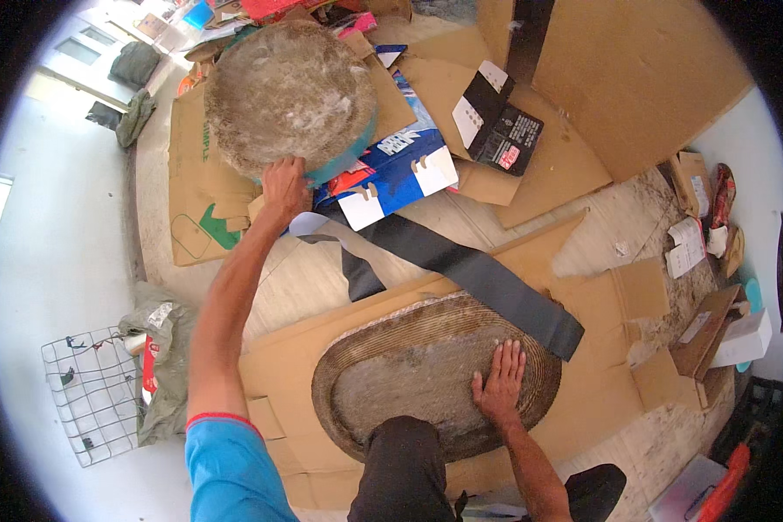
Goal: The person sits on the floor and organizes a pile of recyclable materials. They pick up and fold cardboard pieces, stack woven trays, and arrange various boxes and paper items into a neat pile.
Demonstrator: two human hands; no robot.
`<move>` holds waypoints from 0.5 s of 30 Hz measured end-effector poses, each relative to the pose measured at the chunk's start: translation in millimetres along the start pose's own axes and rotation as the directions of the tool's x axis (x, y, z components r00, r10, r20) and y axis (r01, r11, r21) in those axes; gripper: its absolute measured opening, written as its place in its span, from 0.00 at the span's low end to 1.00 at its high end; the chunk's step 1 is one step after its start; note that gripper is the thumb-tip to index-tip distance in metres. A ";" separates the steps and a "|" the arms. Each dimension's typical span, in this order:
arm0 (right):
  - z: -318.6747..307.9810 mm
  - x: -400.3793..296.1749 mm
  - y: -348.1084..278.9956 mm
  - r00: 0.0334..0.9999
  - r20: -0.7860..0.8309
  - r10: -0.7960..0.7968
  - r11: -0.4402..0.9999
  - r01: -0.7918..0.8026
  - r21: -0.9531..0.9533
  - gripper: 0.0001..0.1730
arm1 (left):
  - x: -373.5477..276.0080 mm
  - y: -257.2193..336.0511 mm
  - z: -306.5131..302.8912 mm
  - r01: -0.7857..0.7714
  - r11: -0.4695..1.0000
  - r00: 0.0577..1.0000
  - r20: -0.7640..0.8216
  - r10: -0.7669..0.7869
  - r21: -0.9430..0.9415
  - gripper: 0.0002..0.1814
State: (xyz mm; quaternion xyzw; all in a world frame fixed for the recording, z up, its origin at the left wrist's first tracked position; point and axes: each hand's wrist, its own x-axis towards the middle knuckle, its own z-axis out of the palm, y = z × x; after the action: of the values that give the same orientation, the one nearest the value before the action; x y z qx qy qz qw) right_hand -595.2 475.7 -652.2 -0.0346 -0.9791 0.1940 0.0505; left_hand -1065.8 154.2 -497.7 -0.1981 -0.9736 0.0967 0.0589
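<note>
A round, worn, brown fuzzy pad or cushion (pixel 290 98) with a teal side lies on cardboard at the upper left. My left hand (pixel 286 186) has its fingers curled on the near edge of it; the fingertips are partly hidden. Nearer to me, an oval brown mat (pixel 411 372) with a ribbed border rests on flattened cardboard. My right hand (pixel 504 382) lies flat on the right part of this mat, fingers extended. My knee in dark trousers (pixel 404 457) is over its near edge. A dark grey strip (pixel 476 267) crosses the mat's upper right edge.
Flattened cardboard (pixel 600 365) spreads under the mat. Beyond lie a blue printed box (pixel 404 163) and a black printed carton (pixel 509 137). A large cardboard sheet (pixel 633 78) stands at the upper right. Left are a wire grid (pixel 91 398) and a grey plastic bag (pixel 169 372); right, a white box (pixel 744 339).
</note>
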 end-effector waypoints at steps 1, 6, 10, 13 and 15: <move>-2.0 -2.3 -0.7 1.000 0.007 0.008 1.000 -0.008 -0.011 0.40 | -3.0 6.1 -19.9 0.009 1.000 0.993 0.116 -0.007 -0.022 0.23; 5.1 1.7 1.2 0.998 -0.054 -0.023 1.000 0.024 0.016 0.41 | -12.4 -21.5 -21.6 -0.017 1.000 0.972 -0.233 0.017 -0.001 0.28; 0.2 3.2 -2.2 1.000 0.005 0.005 1.000 -0.005 0.003 0.42 | 1.6 -25.0 16.0 0.618 0.706 0.714 -0.131 -0.688 -0.345 0.36; 0.5 -5.3 -2.1 1.000 -0.003 -0.010 1.000 0.010 0.006 0.42 | 7.8 -34.6 40.3 0.649 0.306 0.404 -0.024 -0.914 -0.697 0.34; 2.9 -1.3 1.1 1.000 0.008 0.001 1.000 -0.001 -0.019 0.42 | 3.9 -23.0 53.3 0.519 0.110 0.432 0.150 -0.889 -0.847 0.36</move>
State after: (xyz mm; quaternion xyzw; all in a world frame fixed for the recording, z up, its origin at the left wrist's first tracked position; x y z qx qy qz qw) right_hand -594.2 475.6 -655.4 -0.0348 -0.9811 0.1848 0.0460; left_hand -1086.1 126.1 -544.4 0.2905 -0.8262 -0.4393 0.2001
